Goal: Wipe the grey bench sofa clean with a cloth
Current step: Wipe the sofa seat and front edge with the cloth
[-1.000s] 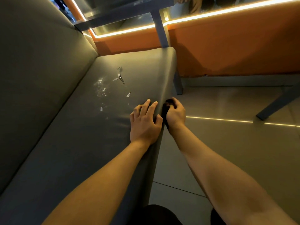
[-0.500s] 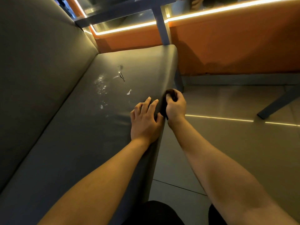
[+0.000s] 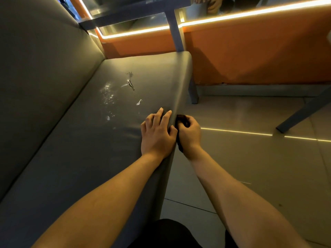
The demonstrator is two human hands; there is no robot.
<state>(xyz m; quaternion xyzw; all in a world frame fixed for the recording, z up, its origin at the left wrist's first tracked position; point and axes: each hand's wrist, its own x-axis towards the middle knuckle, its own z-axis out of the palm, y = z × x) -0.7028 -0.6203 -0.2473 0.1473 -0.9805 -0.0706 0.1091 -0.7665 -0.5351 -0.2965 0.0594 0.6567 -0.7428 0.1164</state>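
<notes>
- Head view: gripped dark cloth [image 3: 181, 119] in curled right hand [image 3: 190, 136], pressed against sofa's [image 3: 71, 158] front edge.
- Rested left hand [image 3: 157, 136] flat on top, fingers spread, just beside the right.
- Saw smears [image 3: 107, 97] ahead and leftward of the cloth, along the sofa's long axis, nearer the left hand than the right.

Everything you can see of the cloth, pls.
The cloth is dark, nearly black, soft-looking and bunched up. Most of it is hidden inside the right hand, whose curled fingers grip it; a wad shows above the fingers and a strip trails below the palm. It sits at the front edge of the grey bench sofa, beside the left hand.
</notes>
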